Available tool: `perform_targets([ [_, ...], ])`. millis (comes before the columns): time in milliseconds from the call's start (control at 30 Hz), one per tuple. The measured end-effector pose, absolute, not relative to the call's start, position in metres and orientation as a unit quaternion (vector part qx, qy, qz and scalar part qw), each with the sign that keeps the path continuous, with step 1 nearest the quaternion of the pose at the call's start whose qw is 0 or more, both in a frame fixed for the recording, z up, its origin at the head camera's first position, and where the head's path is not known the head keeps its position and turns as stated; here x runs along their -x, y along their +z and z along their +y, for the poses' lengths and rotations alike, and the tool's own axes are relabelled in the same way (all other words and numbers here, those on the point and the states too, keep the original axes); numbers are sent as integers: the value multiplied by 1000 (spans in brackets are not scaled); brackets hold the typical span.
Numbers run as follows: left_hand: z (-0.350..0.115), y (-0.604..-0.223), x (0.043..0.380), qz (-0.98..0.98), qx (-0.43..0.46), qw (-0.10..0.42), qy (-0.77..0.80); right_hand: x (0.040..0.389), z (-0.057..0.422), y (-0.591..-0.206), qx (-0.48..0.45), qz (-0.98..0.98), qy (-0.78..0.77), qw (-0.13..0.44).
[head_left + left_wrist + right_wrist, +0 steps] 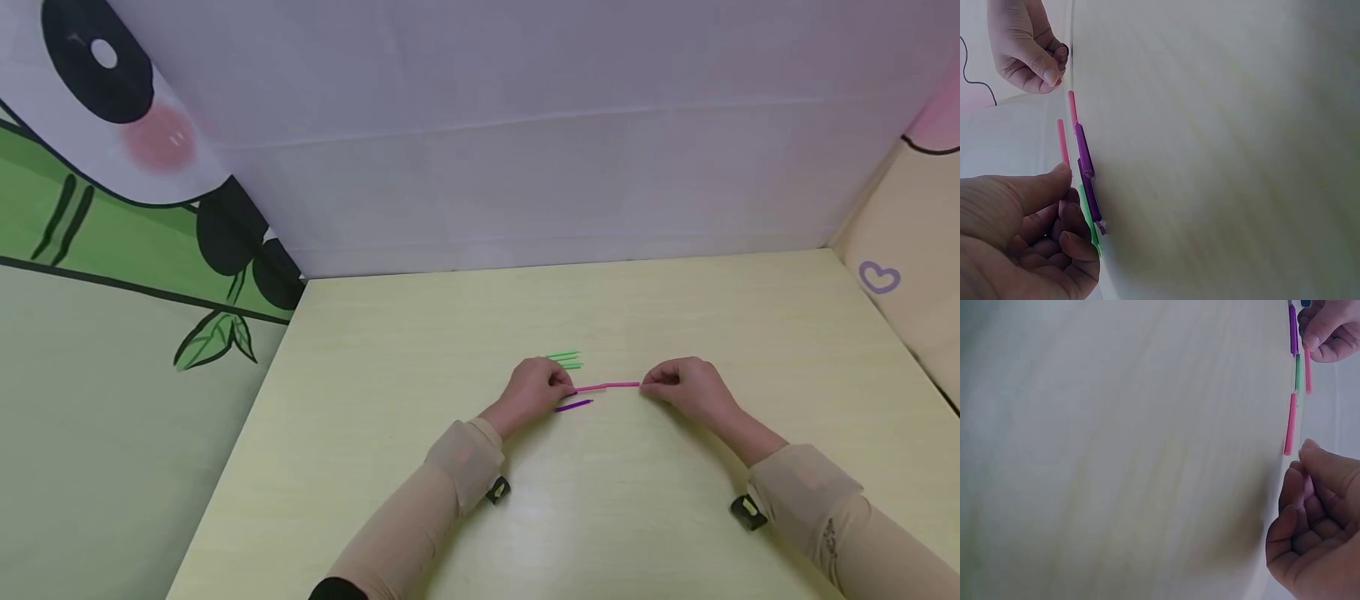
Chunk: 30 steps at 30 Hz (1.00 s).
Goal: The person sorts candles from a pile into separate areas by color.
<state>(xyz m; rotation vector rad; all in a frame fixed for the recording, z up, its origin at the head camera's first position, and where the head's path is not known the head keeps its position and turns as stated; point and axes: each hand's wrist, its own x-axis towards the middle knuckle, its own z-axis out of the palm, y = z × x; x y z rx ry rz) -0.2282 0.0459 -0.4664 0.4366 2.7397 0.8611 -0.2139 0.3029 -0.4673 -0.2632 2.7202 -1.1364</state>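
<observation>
My left hand (537, 388) pinches a short pink stick (1063, 141) between thumb and forefinger, close over the table. A second pink stick (624, 384) lies just to its right, beside my right hand (692, 388). The right hand's thumb and forefinger are close together at that stick's outer end, with a small gap showing in the right wrist view and nothing between them; its other fingers are curled. A purple stick (574, 406) lies nearer to me, below the left fingertips. Another purple stick (1091, 199) is partly hidden by the left hand in the head view.
Several green sticks (566, 360) lie in a group behind the left hand. The pale wooden table (420, 333) ends at a white cloth wall (525, 192). Printed cloths with cartoon drawings hang at left and right. Each forearm wears a wrist camera.
</observation>
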Motion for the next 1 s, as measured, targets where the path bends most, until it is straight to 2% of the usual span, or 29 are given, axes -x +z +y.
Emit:
perform_targets([
  [1000,68,-469,237,934,-156,125,296,209,298,-468,119,909,-386,101],
])
